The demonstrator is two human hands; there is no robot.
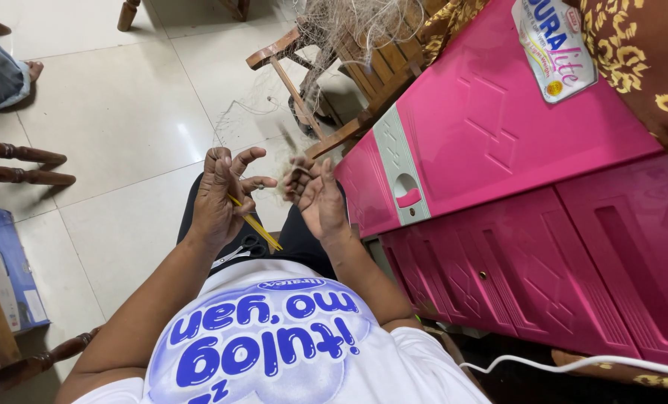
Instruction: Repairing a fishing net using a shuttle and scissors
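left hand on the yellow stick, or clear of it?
Touching. The head view shows the left hand closed around the yellow stick, whose end juts out below the palm.

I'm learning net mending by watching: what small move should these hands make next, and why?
Probably pass the yellow needle across to the fine net strands. The left hand holds the needle slanted below its palm, while the right hand pinches the strands just beside it, with the net draped over the wooden chair beyond.
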